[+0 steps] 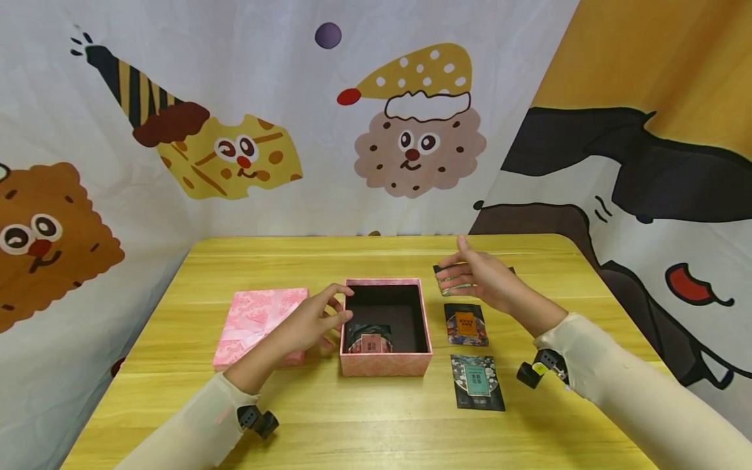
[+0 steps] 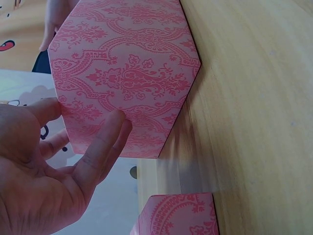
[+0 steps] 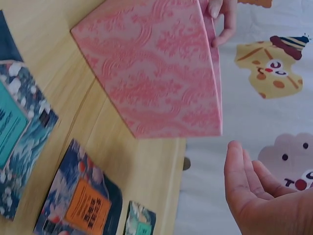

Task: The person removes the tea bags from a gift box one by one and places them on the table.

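While the box (image 1: 385, 365) opens upward, long axis unclear, both hands (image 1: 489, 281) are unclenched, left (image 1: 307, 321) touching it.

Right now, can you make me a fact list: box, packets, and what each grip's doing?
Container: open rectangular pink patterned box, black inside
Inside: dark flat packet with pink label
Right side, nearest first: black packet with teal label; dark packet with orange label; partly hidden dark packet
Left side: flat pink patterned lid
Left grip: touching the box's left rim
Right grip: raised near the farthest packet, empty
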A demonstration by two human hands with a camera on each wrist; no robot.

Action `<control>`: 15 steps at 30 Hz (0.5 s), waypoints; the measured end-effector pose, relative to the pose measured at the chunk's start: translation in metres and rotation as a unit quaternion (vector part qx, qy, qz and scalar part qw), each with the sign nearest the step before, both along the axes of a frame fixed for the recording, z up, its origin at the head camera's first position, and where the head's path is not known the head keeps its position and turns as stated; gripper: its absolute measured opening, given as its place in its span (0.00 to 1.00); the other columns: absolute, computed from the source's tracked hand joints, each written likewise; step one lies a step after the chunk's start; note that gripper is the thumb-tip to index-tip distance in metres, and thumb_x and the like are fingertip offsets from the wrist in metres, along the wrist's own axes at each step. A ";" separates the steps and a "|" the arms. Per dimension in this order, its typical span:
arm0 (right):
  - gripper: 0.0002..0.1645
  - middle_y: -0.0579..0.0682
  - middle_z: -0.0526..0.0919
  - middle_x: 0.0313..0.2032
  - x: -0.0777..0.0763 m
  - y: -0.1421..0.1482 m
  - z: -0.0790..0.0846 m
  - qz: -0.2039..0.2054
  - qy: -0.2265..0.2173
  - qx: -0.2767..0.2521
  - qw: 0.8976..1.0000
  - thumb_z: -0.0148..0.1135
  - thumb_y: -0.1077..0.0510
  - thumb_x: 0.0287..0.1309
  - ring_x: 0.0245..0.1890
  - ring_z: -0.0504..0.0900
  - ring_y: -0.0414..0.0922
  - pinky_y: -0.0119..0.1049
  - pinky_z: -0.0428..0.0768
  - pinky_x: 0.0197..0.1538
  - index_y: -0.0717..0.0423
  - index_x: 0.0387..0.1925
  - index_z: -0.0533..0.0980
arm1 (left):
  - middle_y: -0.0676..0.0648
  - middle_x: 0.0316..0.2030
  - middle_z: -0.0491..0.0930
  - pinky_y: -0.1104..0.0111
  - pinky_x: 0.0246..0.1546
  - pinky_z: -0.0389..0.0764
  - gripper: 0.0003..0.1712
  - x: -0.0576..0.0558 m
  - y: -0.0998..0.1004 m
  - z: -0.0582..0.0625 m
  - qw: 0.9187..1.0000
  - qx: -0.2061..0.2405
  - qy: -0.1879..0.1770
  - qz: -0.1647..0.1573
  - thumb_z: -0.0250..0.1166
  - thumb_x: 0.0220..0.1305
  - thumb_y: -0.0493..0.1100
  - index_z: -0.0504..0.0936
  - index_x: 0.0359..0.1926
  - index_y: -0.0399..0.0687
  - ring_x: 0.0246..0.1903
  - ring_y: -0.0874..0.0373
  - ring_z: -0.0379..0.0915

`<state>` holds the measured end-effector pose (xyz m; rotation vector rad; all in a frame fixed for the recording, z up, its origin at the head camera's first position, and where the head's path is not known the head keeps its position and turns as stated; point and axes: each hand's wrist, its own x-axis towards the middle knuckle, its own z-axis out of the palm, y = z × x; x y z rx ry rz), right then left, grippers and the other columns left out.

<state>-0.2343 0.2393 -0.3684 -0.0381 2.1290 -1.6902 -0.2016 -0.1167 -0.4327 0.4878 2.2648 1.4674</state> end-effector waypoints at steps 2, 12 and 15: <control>0.52 0.67 0.79 0.59 0.001 -0.005 0.000 0.006 -0.003 -0.006 1.000 0.33 0.25 0.73 0.50 0.87 0.51 0.43 0.87 0.55 0.68 0.65 0.69 | 0.36 0.49 0.73 0.48 0.27 0.89 0.26 0.000 0.000 0.000 1.000 0.000 -0.001 0.001 0.62 0.77 0.42 0.67 0.70 0.48 0.38 0.35 0.83; 0.51 0.70 0.78 0.61 0.007 -0.031 0.004 0.041 -0.005 -0.020 0.999 0.33 0.25 0.74 0.53 0.86 0.56 0.45 0.86 0.56 0.67 0.65 0.70 | 0.36 0.49 0.73 0.47 0.27 0.89 0.26 0.002 0.000 0.000 1.000 -0.001 0.001 0.005 0.62 0.76 0.42 0.67 0.70 0.48 0.36 0.36 0.82; 0.49 0.71 0.78 0.61 0.009 -0.039 0.004 0.048 -0.013 -0.032 0.998 0.33 0.27 0.76 0.53 0.86 0.56 0.47 0.86 0.57 0.68 0.66 0.69 | 0.36 0.49 0.73 0.47 0.27 0.89 0.27 0.002 0.000 0.000 1.000 -0.001 0.002 0.003 0.62 0.76 0.42 0.67 0.71 0.47 0.36 0.35 0.82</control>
